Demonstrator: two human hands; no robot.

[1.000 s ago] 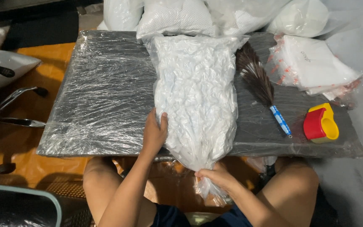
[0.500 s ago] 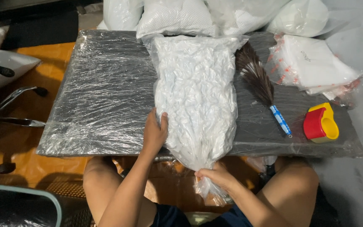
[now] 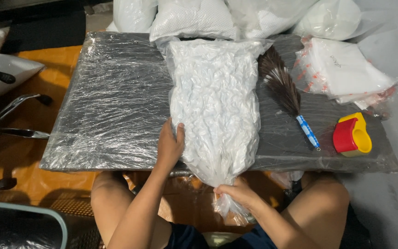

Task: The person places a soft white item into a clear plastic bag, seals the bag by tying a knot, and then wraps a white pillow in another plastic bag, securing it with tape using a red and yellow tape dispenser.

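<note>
While the left hand (image 3: 170,145) lies flat with fingers pressed together on the near left flank of the clear bag of crumpled white material (image 3: 213,99), the right hand (image 3: 236,193) pinches the bag's gathered neck just off the near edge of the wrapped table (image 3: 111,106). From both sets of fingers the bag runs straight away, its long axis pointing toward the far edge, where its open, ragged top touches the stacked white sacks (image 3: 194,18). The right hand is the nearer one to the neck; the left sits farther up, on the filled body. Right of the fingers, a dark feather duster with a blue handle (image 3: 284,90) lies just beside the bag and nearly parallel to it, with a red and yellow tape dispenser (image 3: 352,136) and a pile of flat plastic bags (image 3: 346,69) beyond. Left of the fingers the plastic-wrapped tabletop has open room out to its edge.
</note>
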